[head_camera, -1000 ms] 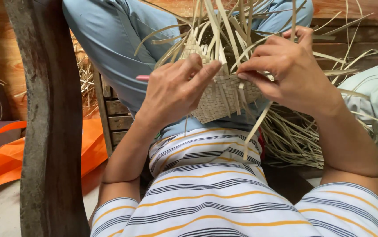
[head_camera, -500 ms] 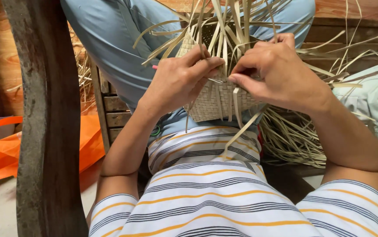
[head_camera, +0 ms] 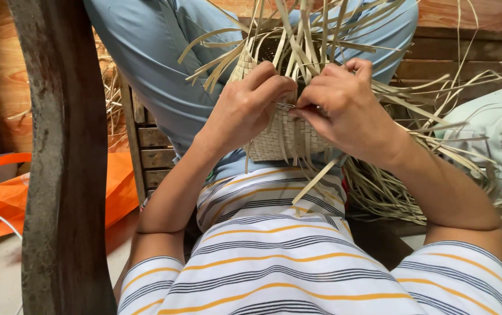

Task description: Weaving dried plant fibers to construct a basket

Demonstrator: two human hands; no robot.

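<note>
A half-woven pale straw basket (head_camera: 274, 137) rests on my lap, with many loose strips (head_camera: 297, 35) sticking up from its rim. My left hand (head_camera: 245, 108) grips the basket's upper edge, fingers curled over the weave. My right hand (head_camera: 344, 105) is closed beside it, pinching a thin strip at the rim. The fingertips of both hands meet over the rim, where a thin metal tool or needle (head_camera: 283, 105) seems to lie between them. One loose strip (head_camera: 318, 178) hangs down over my striped shirt (head_camera: 274, 245).
A thick dark wooden post (head_camera: 58, 163) stands close at the left. Orange plastic sheeting (head_camera: 6, 195) lies on the floor behind it. A heap of loose straw (head_camera: 391, 186) lies at the right, beside a pale green cloth (head_camera: 496, 134). Wooden slats (head_camera: 155, 146) run under my legs.
Both hands have drawn closer together at the basket's rim, the right hand moving left and down until the fingertips meet. The view has shifted slightly.
</note>
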